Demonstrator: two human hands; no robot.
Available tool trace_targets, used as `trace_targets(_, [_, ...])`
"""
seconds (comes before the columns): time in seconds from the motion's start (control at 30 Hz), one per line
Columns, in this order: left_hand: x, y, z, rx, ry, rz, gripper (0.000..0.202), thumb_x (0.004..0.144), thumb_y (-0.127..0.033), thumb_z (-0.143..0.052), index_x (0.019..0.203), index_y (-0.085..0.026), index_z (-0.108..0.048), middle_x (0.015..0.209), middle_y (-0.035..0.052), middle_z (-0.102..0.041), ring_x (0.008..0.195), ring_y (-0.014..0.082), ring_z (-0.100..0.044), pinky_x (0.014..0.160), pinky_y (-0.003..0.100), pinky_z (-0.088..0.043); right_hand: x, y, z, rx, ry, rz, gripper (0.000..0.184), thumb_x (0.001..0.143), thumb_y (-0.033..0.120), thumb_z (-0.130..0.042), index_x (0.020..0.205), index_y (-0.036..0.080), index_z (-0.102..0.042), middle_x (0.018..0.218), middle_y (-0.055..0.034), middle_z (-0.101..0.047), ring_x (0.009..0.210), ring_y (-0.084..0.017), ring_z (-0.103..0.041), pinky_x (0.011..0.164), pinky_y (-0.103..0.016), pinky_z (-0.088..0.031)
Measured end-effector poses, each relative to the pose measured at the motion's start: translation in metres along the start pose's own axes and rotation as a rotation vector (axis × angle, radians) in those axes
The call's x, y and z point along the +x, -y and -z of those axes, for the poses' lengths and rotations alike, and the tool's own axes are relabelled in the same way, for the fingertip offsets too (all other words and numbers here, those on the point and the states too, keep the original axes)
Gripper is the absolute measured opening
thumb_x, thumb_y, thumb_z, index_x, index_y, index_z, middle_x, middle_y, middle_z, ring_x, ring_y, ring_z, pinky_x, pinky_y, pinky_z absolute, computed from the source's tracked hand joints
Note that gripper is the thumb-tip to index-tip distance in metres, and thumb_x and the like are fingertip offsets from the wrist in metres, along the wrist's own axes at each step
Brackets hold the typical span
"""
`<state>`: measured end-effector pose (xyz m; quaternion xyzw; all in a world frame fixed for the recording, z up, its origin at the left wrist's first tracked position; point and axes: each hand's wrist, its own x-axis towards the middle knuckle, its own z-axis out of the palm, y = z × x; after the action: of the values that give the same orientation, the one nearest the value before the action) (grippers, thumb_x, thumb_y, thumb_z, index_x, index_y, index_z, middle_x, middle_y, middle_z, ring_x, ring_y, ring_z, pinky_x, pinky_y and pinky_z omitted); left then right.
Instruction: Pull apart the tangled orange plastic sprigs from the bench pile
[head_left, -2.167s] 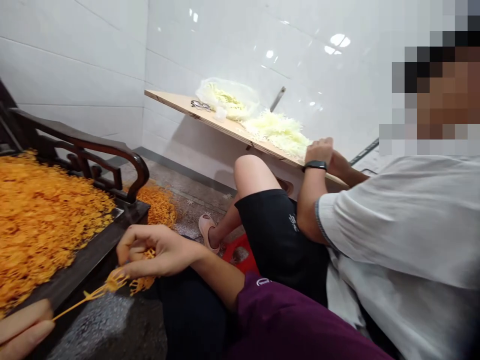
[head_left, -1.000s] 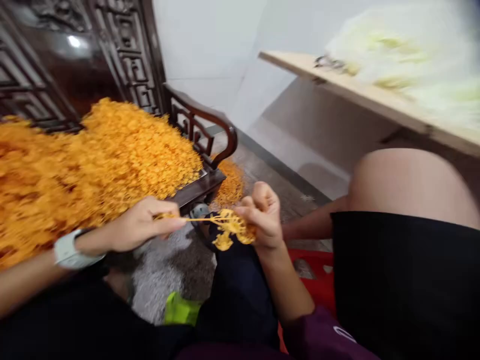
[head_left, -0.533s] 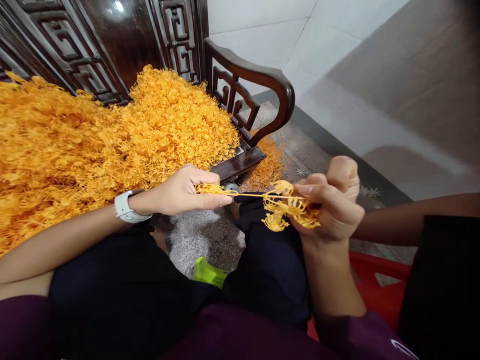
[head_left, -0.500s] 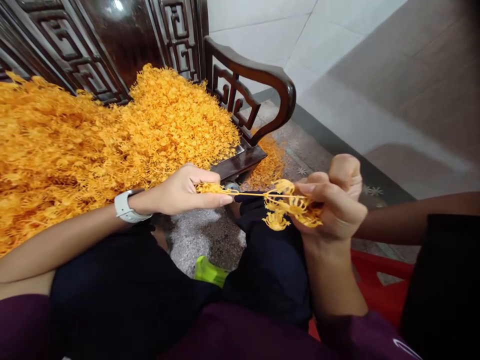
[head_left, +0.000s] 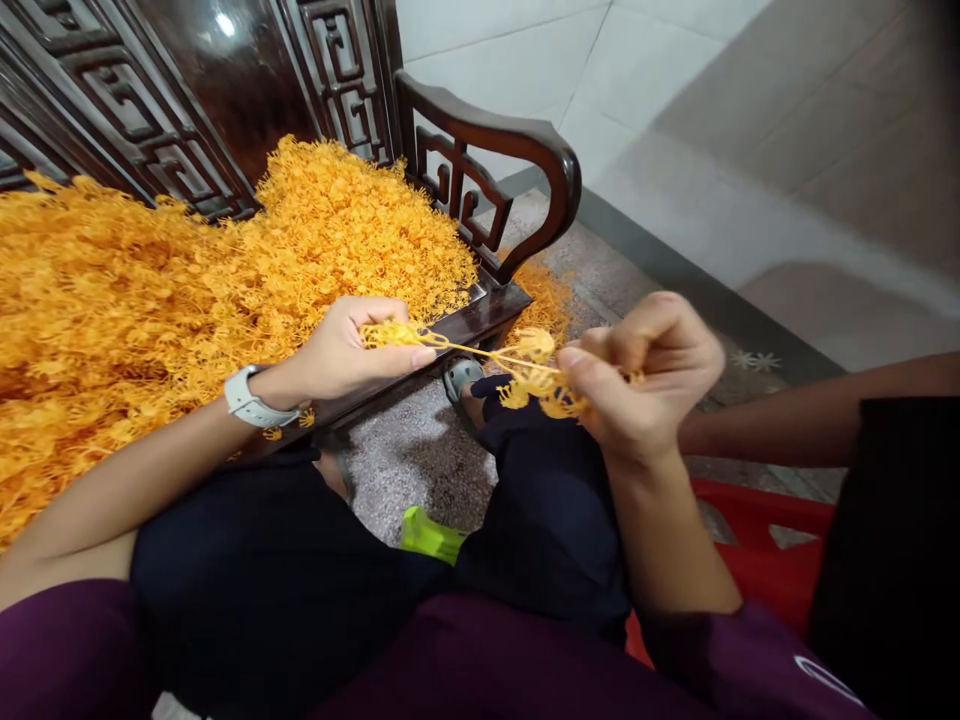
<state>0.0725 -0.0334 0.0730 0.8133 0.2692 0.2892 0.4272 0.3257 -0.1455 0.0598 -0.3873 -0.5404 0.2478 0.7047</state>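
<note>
My left hand (head_left: 349, 348), with a white watch on its wrist, pinches one end of a thin orange plastic sprig (head_left: 480, 354). My right hand (head_left: 645, 375) is closed round the other end, where a bunch of small orange plastic flowers (head_left: 536, 378) is gathered against the fingers. The sprig stretches between both hands above my knees. A large heap of the same orange pieces (head_left: 187, 280) covers the seat of a dark carved wooden bench (head_left: 487, 170) just behind my left hand.
More orange pieces (head_left: 544, 295) lie on the speckled floor beside the bench arm. A red plastic stool (head_left: 757, 545) and another person's leg and arm (head_left: 840, 430) are close on the right. A green object (head_left: 431, 535) lies on the floor between my knees. White tiled wall behind.
My head has turned from the other person and the wooden board down to my lap. Both hands have come together on the sprig and risen slightly; the right hand's fingers have curled round the flowers.
</note>
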Motion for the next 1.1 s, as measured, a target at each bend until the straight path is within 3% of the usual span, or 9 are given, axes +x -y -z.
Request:
trace_targets(0.1, [-0.004, 0.014, 0.007, -0.053, -0.078, 0.061, 0.044, 0.079, -0.049, -0.087, 0.085, -0.02, -0.054, 0.069, -0.0016, -0.059, 0.057, 0.0108, -0.053, 0.053, 0.023, -0.041, -0.006, 0.002, 0.002, -0.214, 0.316, -0.085, 0.022, 0.09, 0.024, -0.073, 0.106, 0.025, -0.058, 0.061, 0.0086, -0.039, 0.046, -0.009, -0.037, 0.047, -0.028, -0.03])
trace_targets(0.2, [-0.008, 0.018, 0.005, -0.188, -0.023, 0.146, 0.041, 0.084, -0.048, -0.084, 0.094, -0.022, -0.053, 0.075, -0.0004, -0.065, 0.055, 0.0119, -0.057, 0.051, 0.024, -0.044, -0.006, 0.004, 0.005, -0.405, 0.566, -0.128, 0.04, 0.098, 0.032, -0.066, 0.135, 0.022, -0.053, 0.077, 0.0025, -0.057, 0.062, -0.014, -0.054, 0.059, -0.03, -0.042])
trace_targets(0.3, [-0.009, 0.009, -0.004, -0.203, 0.05, 0.159, 0.032, 0.087, -0.038, -0.082, 0.092, -0.021, -0.055, 0.072, -0.0017, -0.062, 0.056, 0.0109, -0.055, 0.053, 0.023, -0.043, -0.003, 0.001, 0.004, -0.56, 0.726, -0.138, 0.051, 0.103, 0.048, -0.057, 0.147, 0.021, -0.05, 0.116, -0.0094, -0.066, 0.099, -0.024, -0.065, 0.085, -0.038, -0.051])
trace_targets(0.37, [-0.007, 0.002, -0.009, -0.18, 0.104, 0.129, 0.028, 0.086, -0.033, -0.081, 0.09, -0.019, -0.057, 0.072, -0.0019, -0.061, 0.059, 0.0103, -0.054, 0.054, 0.022, -0.043, -0.002, -0.003, 0.001, -0.627, 0.723, -0.126, 0.057, 0.104, 0.055, -0.052, 0.151, 0.022, -0.048, 0.13, -0.0129, -0.062, 0.119, -0.03, -0.058, 0.102, -0.047, -0.047])
trace_targets(0.47, [-0.005, -0.004, -0.015, -0.123, 0.16, 0.075, 0.022, 0.087, -0.031, -0.078, 0.091, -0.018, -0.062, 0.077, -0.0002, -0.061, 0.064, 0.011, -0.054, 0.058, 0.022, -0.044, -0.002, -0.006, -0.007, -0.649, 0.636, -0.093, 0.05, 0.103, 0.055, -0.055, 0.142, 0.023, -0.059, 0.131, -0.0137, -0.059, 0.126, -0.032, -0.052, 0.111, -0.053, -0.041])
trace_targets(0.63, [-0.004, -0.007, -0.017, -0.111, 0.156, 0.036, 0.036, 0.084, -0.033, -0.082, 0.111, -0.019, -0.063, 0.095, 0.0038, -0.065, 0.076, 0.014, -0.062, 0.064, 0.023, -0.051, -0.004, -0.003, -0.017, -0.524, 0.592, -0.056, 0.021, 0.102, 0.039, -0.062, 0.101, 0.021, -0.073, 0.12, -0.0105, -0.064, 0.117, -0.027, -0.058, 0.104, -0.045, -0.044])
trace_targets(0.77, [-0.002, -0.008, -0.016, -0.278, 0.186, 0.076, 0.062, 0.082, -0.043, -0.087, 0.132, -0.022, -0.057, 0.106, 0.0072, -0.068, 0.084, 0.0181, -0.07, 0.071, 0.026, -0.058, -0.004, -0.003, -0.018, -0.556, 0.42, -0.042, 0.015, 0.098, 0.033, -0.066, 0.091, 0.021, -0.072, 0.113, -0.0091, -0.066, 0.108, -0.025, -0.06, 0.098, -0.044, -0.045])
trace_targets(0.9, [0.003, -0.008, -0.019, -0.336, 0.11, 0.054, 0.045, 0.089, -0.051, -0.08, 0.118, -0.019, -0.067, 0.09, 0.0057, -0.071, 0.072, 0.0151, -0.067, 0.064, 0.024, -0.055, -0.004, -0.005, -0.018, -0.659, 0.355, 0.013, 0.012, 0.094, 0.029, -0.067, 0.087, 0.021, -0.072, 0.111, -0.0088, -0.066, 0.109, -0.027, -0.059, 0.101, -0.047, -0.04])
trace_targets(1.1, [0.01, -0.005, -0.024, -0.222, -0.104, 0.022, 0.03, 0.096, -0.045, -0.074, 0.085, -0.016, -0.073, 0.075, 0.0033, -0.067, 0.065, 0.0118, -0.061, 0.06, 0.022, -0.05, -0.003, -0.001, -0.018, -0.566, 0.494, 0.0, 0.017, 0.1, 0.029, -0.064, 0.087, 0.019, -0.068, 0.11, -0.0086, -0.066, 0.106, -0.024, -0.057, 0.095, -0.04, -0.041])
